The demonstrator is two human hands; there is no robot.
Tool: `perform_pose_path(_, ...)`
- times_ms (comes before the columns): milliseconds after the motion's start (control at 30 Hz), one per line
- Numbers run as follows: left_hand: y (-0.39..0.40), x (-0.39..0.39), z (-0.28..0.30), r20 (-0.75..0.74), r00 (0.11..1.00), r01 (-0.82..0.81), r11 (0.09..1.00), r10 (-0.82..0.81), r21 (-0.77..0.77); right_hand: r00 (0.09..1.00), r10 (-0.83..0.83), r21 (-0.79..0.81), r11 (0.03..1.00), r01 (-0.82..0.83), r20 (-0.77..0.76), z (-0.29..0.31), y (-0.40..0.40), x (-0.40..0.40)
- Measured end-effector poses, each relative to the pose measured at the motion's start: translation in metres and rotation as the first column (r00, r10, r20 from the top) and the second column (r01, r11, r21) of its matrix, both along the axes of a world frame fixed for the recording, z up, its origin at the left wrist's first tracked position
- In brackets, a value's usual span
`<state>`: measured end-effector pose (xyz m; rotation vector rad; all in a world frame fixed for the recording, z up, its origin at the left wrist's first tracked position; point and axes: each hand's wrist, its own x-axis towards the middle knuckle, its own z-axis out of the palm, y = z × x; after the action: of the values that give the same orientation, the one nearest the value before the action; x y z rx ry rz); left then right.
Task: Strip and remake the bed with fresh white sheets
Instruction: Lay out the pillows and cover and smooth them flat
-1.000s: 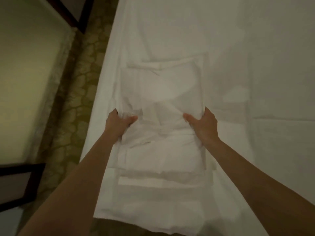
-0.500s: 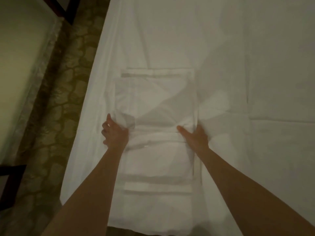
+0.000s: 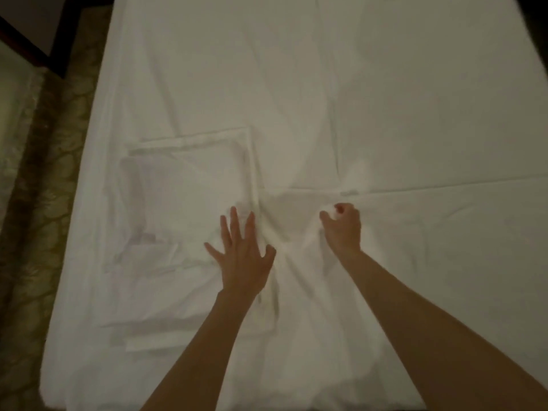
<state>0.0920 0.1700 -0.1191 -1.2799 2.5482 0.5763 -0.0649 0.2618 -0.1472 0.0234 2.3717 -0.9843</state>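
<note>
A white sheet [image 3: 370,99] covers the whole bed, with creases running across it. On its left half lies a folded stack of white linen [image 3: 184,185], partly unfolded into loose layers. My left hand [image 3: 241,253] lies flat with fingers spread, pressing on the right edge of the folded linen. To its right, my right hand [image 3: 342,225] has curled fingers and pinches a bunch of white fabric, with wrinkles radiating from the grip. Whether that fabric belongs to the spread sheet or to an unfolded layer of the linen I cannot tell.
The bed's left edge [image 3: 89,203] drops to a patterned olive carpet [image 3: 38,188]. A dark wooden furniture frame [image 3: 63,34] stands at the top left, and a pale surface [image 3: 12,93] runs along the far left. The bed's right half is bare sheet.
Both hands let go of the folded linen's sides and moved right. The left hand went flat on the linen's right edge; the right hand took hold of fabric further right. The view shifted right.
</note>
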Motion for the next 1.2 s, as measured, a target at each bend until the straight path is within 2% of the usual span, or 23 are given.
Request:
perform_pose_path(67, 0.011, -0.023, 0.001, -0.131, 0.989, 0.061, 0.996, -0.069, -0.060, 1.000, 0.004, 0.054, 0.999, -0.002, -0.025, -0.007, 0.010, -0.027)
perform_pose_path(133, 0.023, -0.043, -0.003, -0.205, 0.971, 0.111, 0.991, -0.125, -0.079, 0.999, 0.038, 0.025, 0.999, -0.038, 0.010, -0.013, 0.008, -0.048)
perform_pose_path(233, 0.041, -0.064, -0.010, -0.141, 0.985, 0.106, 0.994, -0.099, 0.040, 0.991, 0.123, -0.022, 0.992, -0.122, 0.045, -0.019, -0.013, -0.066)
perform_pose_path(333, 0.047, -0.068, -0.022, -0.129, 0.991, 0.039, 0.997, -0.032, 0.059, 0.978, 0.195, -0.065, 0.978, -0.200, -0.075, -0.016, -0.039, -0.073)
perform_pose_path(433, 0.044, -0.062, -0.028, -0.155, 0.988, -0.001, 0.997, 0.014, 0.081, 0.976, 0.128, -0.112, 0.982, -0.149, -0.177, -0.013, -0.042, -0.085)
perform_pose_path(567, 0.051, -0.053, -0.031, -0.011, 1.000, 0.005, 0.980, -0.003, 0.199, 0.986, 0.101, -0.024, 0.994, -0.105, -0.131, -0.021, -0.028, -0.087)
perform_pose_path(700, 0.058, -0.055, -0.030, 0.064, 0.996, 0.040, 0.959, -0.061, 0.280, 0.990, 0.072, -0.032, 0.997, -0.076, -0.120, -0.020, -0.025, -0.090)
perform_pose_path(833, 0.082, -0.072, -0.019, 0.109, 0.991, 0.034, 0.944, -0.074, 0.328, 0.993, 0.093, 0.110, 0.990, -0.085, -0.072, -0.022, 0.036, -0.122)
perform_pose_path(933, 0.117, -0.106, -0.013, 0.139, 0.985, 0.048, 0.928, -0.106, 0.369, 0.990, 0.141, 0.129, 0.982, -0.136, -0.029, -0.021, 0.095, -0.142)
perform_pose_path(1200, 0.264, -0.209, -0.013, 0.080, 0.909, 0.315, 0.799, -0.410, 0.513, 0.999, 0.031, 0.122, 0.992, -0.034, 0.025, -0.013, 0.246, -0.173)
